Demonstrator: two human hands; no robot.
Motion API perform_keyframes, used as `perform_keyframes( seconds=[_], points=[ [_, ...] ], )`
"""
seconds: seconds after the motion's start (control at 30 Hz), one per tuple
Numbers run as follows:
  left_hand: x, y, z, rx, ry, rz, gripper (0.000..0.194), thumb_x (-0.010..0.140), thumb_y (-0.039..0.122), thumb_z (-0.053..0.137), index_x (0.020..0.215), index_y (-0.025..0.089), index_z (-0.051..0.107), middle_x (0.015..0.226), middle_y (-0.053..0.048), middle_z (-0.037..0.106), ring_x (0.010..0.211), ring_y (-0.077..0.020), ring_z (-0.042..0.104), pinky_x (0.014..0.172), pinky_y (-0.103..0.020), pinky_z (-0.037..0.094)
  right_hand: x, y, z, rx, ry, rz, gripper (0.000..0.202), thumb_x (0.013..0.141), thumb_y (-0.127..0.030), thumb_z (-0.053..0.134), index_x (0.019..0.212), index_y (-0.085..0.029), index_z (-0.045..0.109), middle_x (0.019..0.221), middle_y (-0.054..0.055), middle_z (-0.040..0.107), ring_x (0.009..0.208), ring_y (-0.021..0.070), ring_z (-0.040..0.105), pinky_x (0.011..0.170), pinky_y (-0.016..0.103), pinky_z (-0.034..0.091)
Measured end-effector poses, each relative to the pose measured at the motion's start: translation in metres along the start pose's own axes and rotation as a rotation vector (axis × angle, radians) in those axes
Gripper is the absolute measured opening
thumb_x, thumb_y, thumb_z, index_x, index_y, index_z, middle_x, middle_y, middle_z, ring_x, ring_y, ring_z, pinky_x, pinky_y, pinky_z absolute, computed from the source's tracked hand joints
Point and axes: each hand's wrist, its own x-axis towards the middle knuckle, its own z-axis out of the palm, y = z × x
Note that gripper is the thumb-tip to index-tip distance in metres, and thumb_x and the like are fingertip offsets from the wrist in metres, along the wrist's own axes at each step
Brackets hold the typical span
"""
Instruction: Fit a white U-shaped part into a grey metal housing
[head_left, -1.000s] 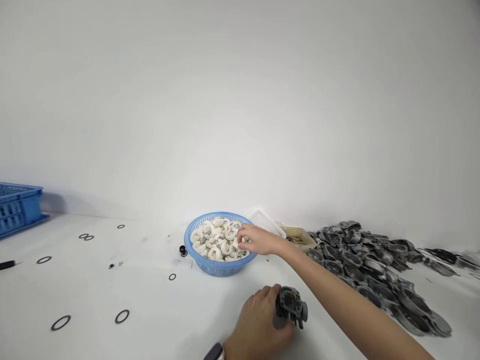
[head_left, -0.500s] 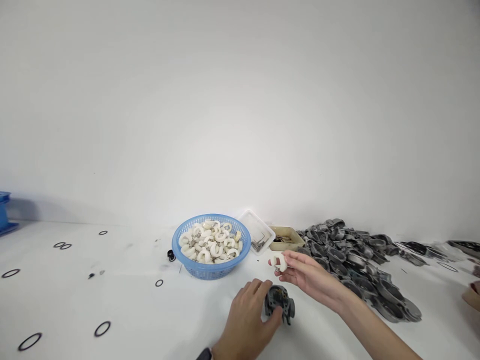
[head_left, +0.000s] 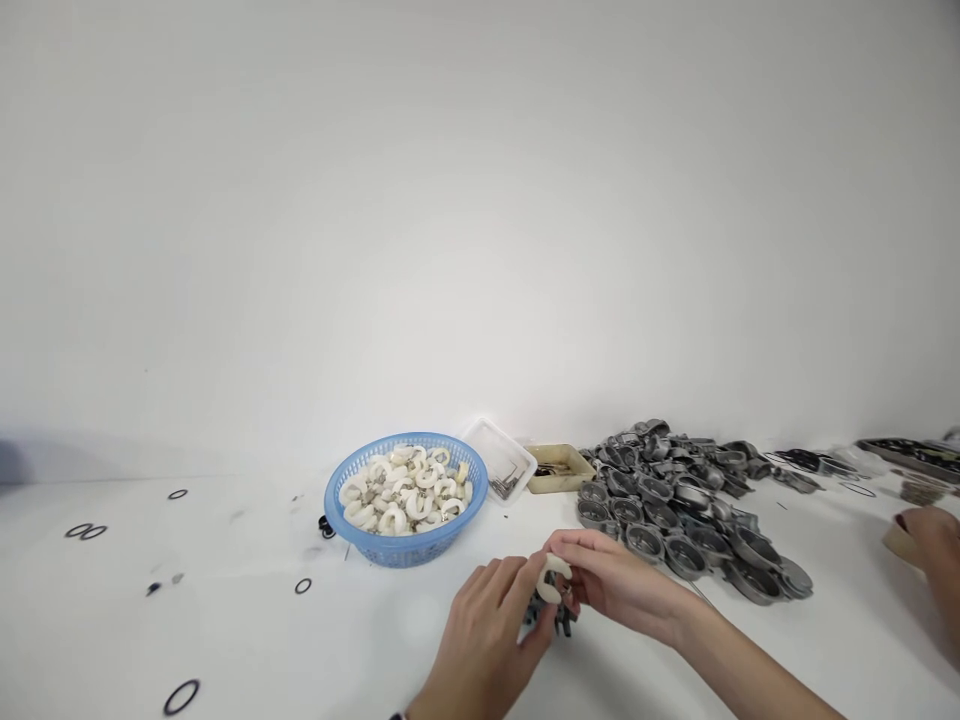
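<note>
My left hand (head_left: 480, 640) grips a small dark grey metal casting (head_left: 546, 618) on the white table, mostly hidden behind my fingers. My right hand (head_left: 611, 585) holds a white horseshoe-shaped plastic piece (head_left: 555, 578) right against the top of that casting. A round blue basket (head_left: 409, 548) full of the same white pieces (head_left: 401, 490) stands just beyond my hands, to the left.
A pile of grey metal bowls (head_left: 675, 510) spreads on the right. Behind the basket sit a clear tray (head_left: 499, 460) and a beige tray (head_left: 559, 468). Black rubber rings (head_left: 180, 697) lie scattered on the left. Another person's hand (head_left: 926, 540) rests at the right edge.
My right hand took a white piece from the basket and brought it back to the casting in my left hand. The view shifted right; the blue crate left the frame.
</note>
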Motion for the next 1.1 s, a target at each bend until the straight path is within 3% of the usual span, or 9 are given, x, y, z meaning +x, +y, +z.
perform_keyframes(
  seconds=[0.17,0.33,0.5,0.6,0.7,0.83,0.93,1.03,1.1],
  points=[
    [-0.002,0.000,0.004,0.035,-0.019,-0.062,0.031,0.098,0.024,0.058,0.129,0.023,0.056,0.100,-0.007,0.074,0.088,-0.0254,0.071,0.078,-0.036,0.054,-0.003,-0.003,0.008,-0.029,0.034,0.001,0.033,0.087,-0.050,0.076,0.094,-0.019,0.069,0.075,-0.002,0.059,0.065,0.0103,0.052,0.060,0.023,0.041],
    [-0.003,-0.004,0.009,-0.043,0.070,-0.226,0.027,0.093,0.035,0.064,0.118,0.023,0.065,0.089,-0.006,0.075,0.079,-0.0258,0.071,0.074,-0.036,0.053,-0.006,-0.004,0.013,-0.016,0.051,-0.023,0.034,0.089,-0.052,0.073,0.101,-0.020,0.071,0.085,0.001,0.067,0.066,0.0115,0.056,0.067,0.027,0.046],
    [0.008,-0.003,0.006,-0.515,-0.053,-0.610,0.024,0.092,0.039,0.063,0.107,0.021,0.070,0.078,-0.001,0.077,0.072,-0.0214,0.071,0.065,-0.029,0.049,-0.005,0.004,0.011,-0.092,0.036,-0.070,0.051,0.076,-0.033,0.087,0.123,-0.024,0.069,0.115,0.006,0.068,0.091,0.0178,0.064,0.082,0.032,0.049],
    [0.013,-0.003,0.004,-0.764,-0.071,-0.733,0.036,0.090,0.046,0.065,0.108,0.015,0.070,0.076,-0.004,0.078,0.072,-0.0217,0.070,0.065,-0.029,0.049,-0.002,0.010,0.008,-0.268,0.087,-0.117,0.054,0.075,-0.036,0.086,0.123,-0.023,0.067,0.106,0.005,0.069,0.089,0.0196,0.063,0.081,0.035,0.050],
    [0.012,-0.006,0.005,-0.871,-0.088,-0.729,0.041,0.091,0.048,0.062,0.111,0.013,0.071,0.081,-0.006,0.079,0.077,-0.0228,0.070,0.071,-0.031,0.052,-0.001,0.013,0.005,-0.527,0.155,-0.176,0.042,0.079,-0.039,0.081,0.115,-0.024,0.069,0.094,0.002,0.067,0.082,0.0198,0.060,0.079,0.036,0.049],
    [0.003,-0.014,0.009,-0.640,-0.115,-0.686,0.039,0.095,0.038,0.051,0.124,0.019,0.069,0.109,-0.008,0.077,0.099,-0.0247,0.068,0.082,-0.034,0.052,-0.002,0.013,-0.005,-0.840,0.276,-0.265,0.037,0.077,-0.034,0.079,0.113,-0.031,0.069,0.108,0.003,0.066,0.097,0.0249,0.058,0.084,0.037,0.045],
    [-0.005,-0.019,0.012,-0.522,-0.226,-0.719,0.057,0.088,0.027,0.054,0.145,0.024,0.053,0.134,-0.008,0.066,0.122,-0.0259,0.059,0.097,-0.037,0.048,-0.001,0.018,-0.015,-0.823,0.237,-0.223,0.043,0.075,-0.038,0.080,0.117,-0.032,0.069,0.121,0.005,0.063,0.112,0.0287,0.056,0.095,0.041,0.043],
    [-0.010,-0.020,0.015,-0.505,-0.363,-0.706,0.080,0.078,0.020,0.061,0.155,0.025,0.040,0.144,-0.008,0.059,0.131,-0.0276,0.053,0.108,-0.041,0.043,0.004,0.029,-0.024,-0.750,0.204,-0.207,0.049,0.072,-0.044,0.082,0.118,-0.030,0.070,0.126,0.006,0.060,0.118,0.0311,0.055,0.104,0.045,0.039],
    [-0.010,-0.019,0.016,-0.497,-0.388,-0.693,0.084,0.075,0.020,0.063,0.156,0.024,0.039,0.146,-0.008,0.057,0.132,-0.0288,0.052,0.111,-0.043,0.041,0.007,0.036,-0.027,-0.707,0.191,-0.211,0.052,0.071,-0.050,0.084,0.117,-0.029,0.071,0.127,0.007,0.059,0.119,0.0327,0.055,0.107,0.047,0.038]
  ],
)
